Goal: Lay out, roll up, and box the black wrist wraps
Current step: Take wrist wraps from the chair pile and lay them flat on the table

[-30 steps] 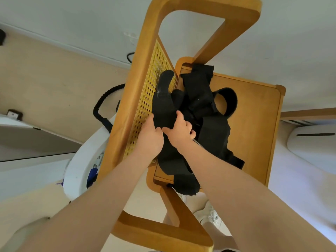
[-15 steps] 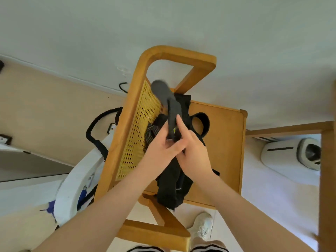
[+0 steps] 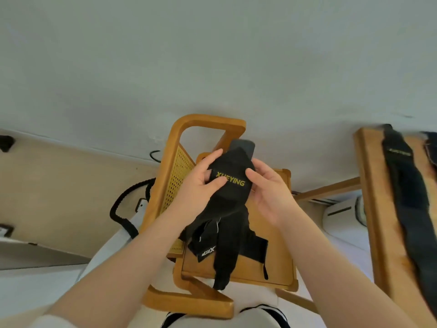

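A black wrist wrap with yellow "XUEYING" lettering is lifted above the wooden chair seat. My left hand grips its left edge, thumb across the front. On the wrap's right edge, my right hand holds on with thumb and fingers. The wrap's long tail hangs down past the seat's front edge. More black fabric with a white logo lies under it on the seat. Another black wrap lies stretched out on a wooden surface at the right.
The chair has a cane-weave back and a bent wooden frame. A black braided cord hangs at the left over a white object. A white appliance sits on the floor between chair and wooden surface.
Both hands have lifted one wrap clear of the pile and turned its lettered face toward me. The view has pulled back, so the wooden surface with the laid-out wrap now shows at the right.
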The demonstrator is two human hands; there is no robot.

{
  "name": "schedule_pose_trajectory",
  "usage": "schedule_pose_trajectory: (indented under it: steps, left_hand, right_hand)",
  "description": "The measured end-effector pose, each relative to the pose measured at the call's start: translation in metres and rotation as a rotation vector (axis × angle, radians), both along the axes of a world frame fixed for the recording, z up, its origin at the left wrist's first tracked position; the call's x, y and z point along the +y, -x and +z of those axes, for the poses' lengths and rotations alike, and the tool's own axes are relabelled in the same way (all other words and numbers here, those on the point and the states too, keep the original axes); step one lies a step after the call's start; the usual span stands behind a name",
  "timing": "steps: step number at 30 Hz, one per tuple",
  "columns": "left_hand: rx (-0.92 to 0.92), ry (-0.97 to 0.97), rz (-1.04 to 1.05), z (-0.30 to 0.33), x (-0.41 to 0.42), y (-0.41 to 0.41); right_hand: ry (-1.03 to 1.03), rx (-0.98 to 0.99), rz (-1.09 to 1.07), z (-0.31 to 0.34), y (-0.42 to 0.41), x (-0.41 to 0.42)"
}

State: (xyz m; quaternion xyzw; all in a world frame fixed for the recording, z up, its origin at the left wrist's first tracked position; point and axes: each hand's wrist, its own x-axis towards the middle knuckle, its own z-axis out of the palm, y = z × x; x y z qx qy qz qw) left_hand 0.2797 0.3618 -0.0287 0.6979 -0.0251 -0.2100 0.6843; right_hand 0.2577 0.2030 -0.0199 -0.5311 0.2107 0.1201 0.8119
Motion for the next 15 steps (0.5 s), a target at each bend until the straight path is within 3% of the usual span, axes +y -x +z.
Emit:
schedule_pose_trajectory:
  steps: [3, 6, 10, 15]
  left_hand:
    - [0.016, -0.003, 0.001, 0.009, -0.005, 0.000]
    - [0.049, -0.022, -0.057, 0.013, -0.004, 0.002]
    - [-0.133, -0.195, -0.186, 0.016, -0.005, 0.009]
    - [-0.187, -0.246, -0.051, 0.004, -0.026, 0.009]
  right_hand:
    - [0.004, -0.036, -0.039, 0.010, 0.003, -0.005]
    - [-0.134, -0.084, -0.182, 0.026, 0.005, -0.013]
    - [-0.282, -0.136, -0.398, 0.036, 0.004, -0.034]
    - [0.015, -0.097, -0.087, -0.001, 0.014, -0.030]
